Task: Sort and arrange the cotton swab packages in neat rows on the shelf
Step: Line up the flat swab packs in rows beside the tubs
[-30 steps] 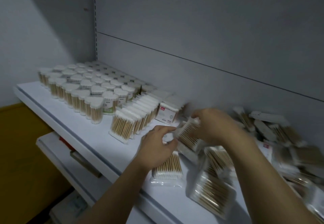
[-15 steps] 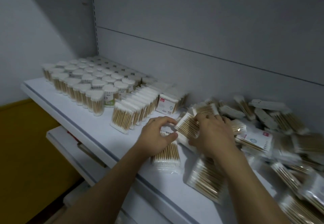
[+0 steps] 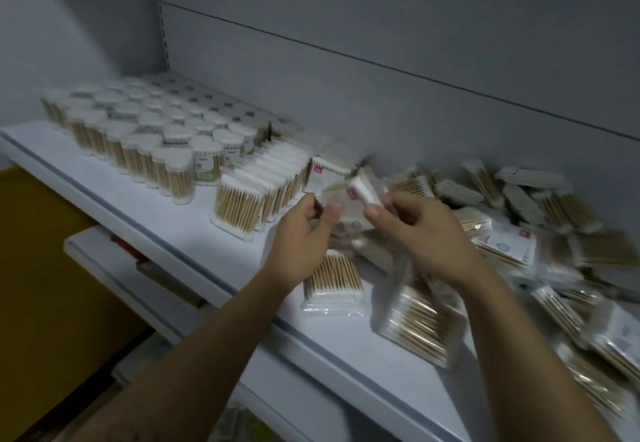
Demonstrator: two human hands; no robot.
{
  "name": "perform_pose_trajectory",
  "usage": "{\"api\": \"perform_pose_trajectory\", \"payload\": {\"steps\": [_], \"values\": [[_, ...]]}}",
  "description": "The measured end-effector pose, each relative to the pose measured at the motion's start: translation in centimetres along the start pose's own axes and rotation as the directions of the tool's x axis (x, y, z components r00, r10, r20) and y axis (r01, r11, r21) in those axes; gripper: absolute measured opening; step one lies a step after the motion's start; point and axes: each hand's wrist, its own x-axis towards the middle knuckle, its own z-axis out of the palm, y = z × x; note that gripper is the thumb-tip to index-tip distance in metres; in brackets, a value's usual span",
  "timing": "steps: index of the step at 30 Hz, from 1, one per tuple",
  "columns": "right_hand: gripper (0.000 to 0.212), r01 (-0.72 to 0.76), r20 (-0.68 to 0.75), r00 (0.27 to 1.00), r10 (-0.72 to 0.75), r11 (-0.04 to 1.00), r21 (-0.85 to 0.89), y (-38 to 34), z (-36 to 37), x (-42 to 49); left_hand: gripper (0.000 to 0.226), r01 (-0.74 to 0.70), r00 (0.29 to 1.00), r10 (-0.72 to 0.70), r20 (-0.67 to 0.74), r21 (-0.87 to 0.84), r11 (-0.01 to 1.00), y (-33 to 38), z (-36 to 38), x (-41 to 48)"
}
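Two bare hands lift one swab pack just above a white shelf (image 3: 156,220), head-cam view. L hand (image 3: 298,244) has its fingers curled, thumb pressed on the held pack (image 3: 360,192) at its near-left end. R hand (image 3: 426,233) pinches the far-right end btwn thumb and curled fingers. The pack is tilted, its white end up and to the right, and motion blur hides its label apart from a small red mark.

Left of the hands, a row (image 3: 256,192) of flat packs stands upright, face to face, running from mid-shelf toward the back panel (image 3: 381,26). A red-marked box (image 3: 329,173) sits just beside the row's far end, behind the held pack. Farther left, round tubs (image 3: 156,136) w/ white lids stand in tidy lines that fill the shelf's left corner.

Below the L wrist a flat pack (image 3: 334,279) lies face up near the shelf's front edge, sticks pointing away. Under the R forearm a big pack (image 3: 422,320) lies askew, one corner close to the edge. To the right a loose pile (image 3: 519,220) of packs lies at all angles, some overlapping, reaching to the back panel and out of frame.

A lower shelf (image 3: 104,254) juts out beneath; its contents are too dim to tell.
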Motion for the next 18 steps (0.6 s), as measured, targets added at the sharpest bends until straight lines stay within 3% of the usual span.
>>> {"api": "perform_pose_trajectory", "payload": {"steps": [2,4,7,11,15,18], "values": [[0.027,-0.007,-0.007,1.000,0.007,0.999,-0.053,-0.4,-0.1,0.7,0.029,0.128,0.992,-0.128,-0.008,-0.029,0.991,-0.1,-0.1,-0.1],[0.015,-0.042,-0.024,0.999,0.039,0.987,-0.157,-0.5,0.1,2.1,0.032,0.162,0.987,-0.162,-0.013,0.051,0.985,-0.3,-0.1,-0.1],[0.016,-0.143,-0.094,0.988,0.126,0.970,-0.195,-0.3,-0.1,4.7,0.032,0.105,0.994,-0.105,-0.019,0.367,0.924,-0.6,-0.1,0.2],[0.016,-0.192,-0.164,0.975,0.150,0.939,-0.284,-0.3,0.1,8.5,0.046,-0.049,0.986,-0.064,0.153,0.639,0.768,-1.0,0.1,0.3],[0.018,-0.171,-0.103,0.985,0.138,0.862,-0.478,-0.8,2.3,11.8,0.050,-0.112,0.980,-0.027,0.198,0.658,0.744,-1.7,-0.8,0.6],[0.016,-0.160,-0.089,0.987,0.132,0.836,-0.526,-1.0,3.4,13.3,0.048,-0.119,0.981,-0.013,0.194,0.654,0.747,-2.0,-0.8,0.6]]}}
